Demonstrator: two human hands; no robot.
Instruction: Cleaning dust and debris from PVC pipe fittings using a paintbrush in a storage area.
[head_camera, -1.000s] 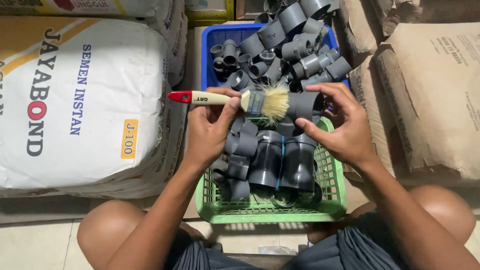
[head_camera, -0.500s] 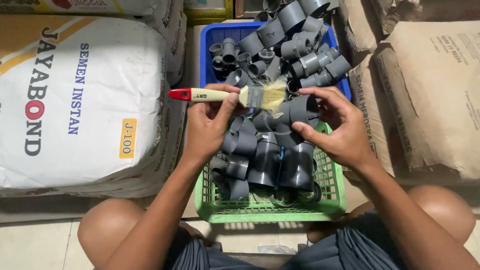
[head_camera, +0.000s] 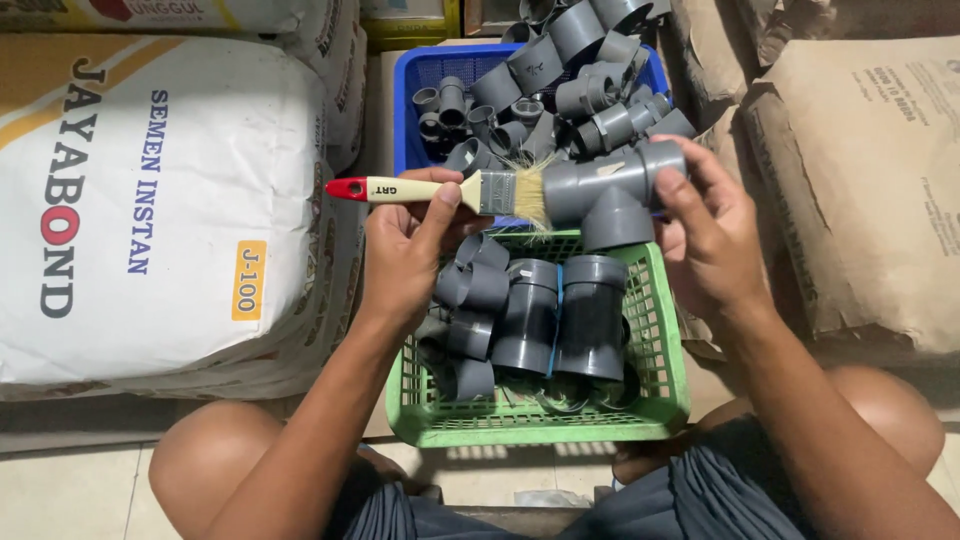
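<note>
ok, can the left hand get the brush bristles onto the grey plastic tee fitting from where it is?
Probably yes. The left hand holds the red-tipped paintbrush with its bristles already at the end of the grey plastic tee fitting, which the right hand holds up above the green basket. Nothing lies between them.

We hold our left hand (head_camera: 405, 255) raised, thumb and fingers pinched closed, forearm running back toward our left knee. Our right hand (head_camera: 712, 245) sits just right of it, fingers curled in a grip, wrist bent.
</note>
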